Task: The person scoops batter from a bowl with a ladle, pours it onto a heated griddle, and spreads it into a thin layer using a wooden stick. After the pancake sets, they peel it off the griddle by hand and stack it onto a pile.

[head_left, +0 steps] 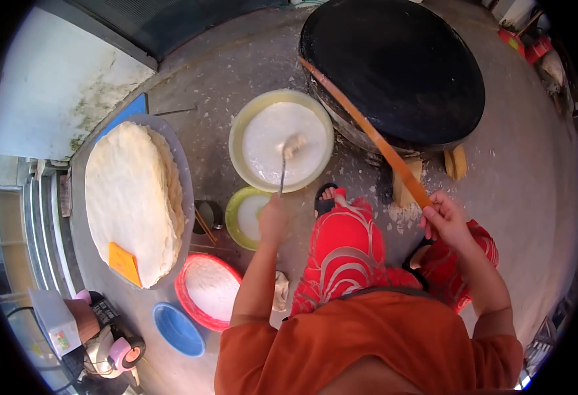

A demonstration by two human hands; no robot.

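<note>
A metal ladle (283,172) stands at the centre of the frame, a little above the middle, its head in the white batter of a large pale green bowl (236,155). The left hand (274,218) is closed around the lower end of the ladle's handle, fingers curled in. A long, flat wooden strip (368,131) slants from the upper centre down to the right. The right hand (446,217) has its lower end pinched between thumb and fingers, which are nearly closed on it; the upper end lies at the left edge of a round black griddle (394,72) at the upper right of centre.

Just below the large bowl is a smaller green bowl (230,227) with white contents, and to its left a dark pot (211,214) with thin sticks (205,227) beside it. Lower down, left of centre, a red basin (182,293) holds a white substance, with a blue basin (178,329) at its lower left. At the left, a tall stack of thin pale sheets (131,191) rests on a grey round tray (183,178), an orange flat piece (124,262) lying on its lower edge. Wooden blocks (407,181) sit beneath the griddle's near side.
</note>
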